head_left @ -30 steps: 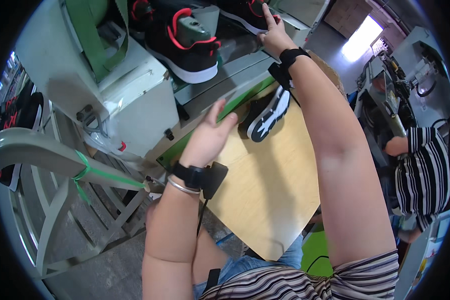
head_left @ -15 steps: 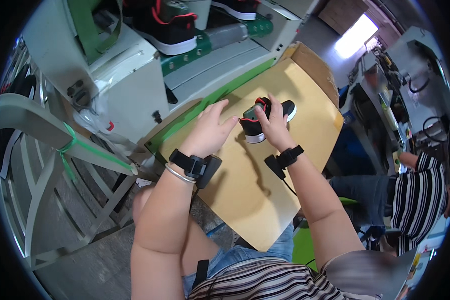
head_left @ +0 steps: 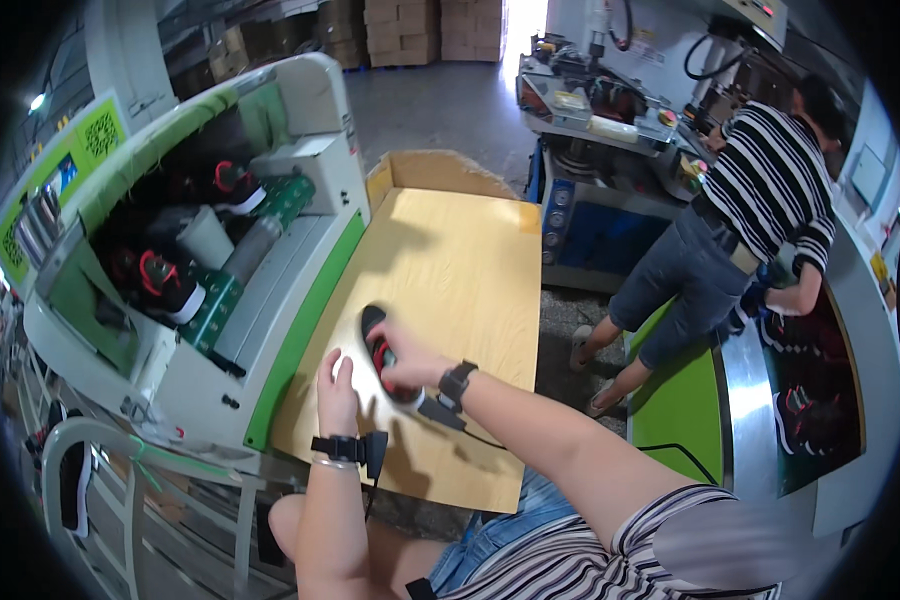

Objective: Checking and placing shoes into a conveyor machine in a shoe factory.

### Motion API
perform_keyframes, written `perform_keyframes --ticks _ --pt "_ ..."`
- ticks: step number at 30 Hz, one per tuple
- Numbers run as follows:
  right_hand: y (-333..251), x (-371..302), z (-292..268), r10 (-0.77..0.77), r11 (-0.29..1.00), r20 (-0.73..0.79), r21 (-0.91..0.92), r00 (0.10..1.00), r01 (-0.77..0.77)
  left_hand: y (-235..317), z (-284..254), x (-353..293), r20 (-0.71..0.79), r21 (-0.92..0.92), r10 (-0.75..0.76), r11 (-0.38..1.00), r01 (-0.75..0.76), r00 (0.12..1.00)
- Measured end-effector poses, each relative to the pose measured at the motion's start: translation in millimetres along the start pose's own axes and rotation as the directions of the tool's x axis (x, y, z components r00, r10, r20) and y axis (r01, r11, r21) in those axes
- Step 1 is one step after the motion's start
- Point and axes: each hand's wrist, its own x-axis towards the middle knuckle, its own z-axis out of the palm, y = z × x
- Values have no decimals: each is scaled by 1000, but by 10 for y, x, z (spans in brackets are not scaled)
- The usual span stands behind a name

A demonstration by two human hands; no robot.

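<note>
A black sneaker (head_left: 372,322) with red trim and a white sole is in my right hand (head_left: 416,362), whose fingers wrap around it. It is above the near left part of a pale wooden tabletop (head_left: 470,260), toe pointing away from me and a little blurred. Something green, like a shoe last, shows inside its opening. My left hand (head_left: 337,398) is just left of the shoe, thumb and fingers apart, holding nothing. A dark strap with a small box circles each wrist.
Left of the tabletop stands a pale machine (head_left: 300,290) whose green conveyor (head_left: 210,305) carries more sneakers (head_left: 165,285). A metal rack (head_left: 120,440) is at the near left. Cardboard (head_left: 450,172) edges the far side. A person in stripes (head_left: 770,160) works at the right, beside another conveyor with shoes.
My view has swung, bringing the whole machine and the co-worker into sight. The shoe has turned and come closer to me with my right hand. My left hand remains beside it.
</note>
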Motion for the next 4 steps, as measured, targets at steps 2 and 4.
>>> perform_keyframes --ticks 2,4 --pt "-444 -360 -123 31 973 337 203 941 -105 38 52 -166 -33 349 188 923 -165 982" --pt "-405 -567 -218 79 961 415 209 906 -180 293 168 -387 127 554 174 804 -215 977"
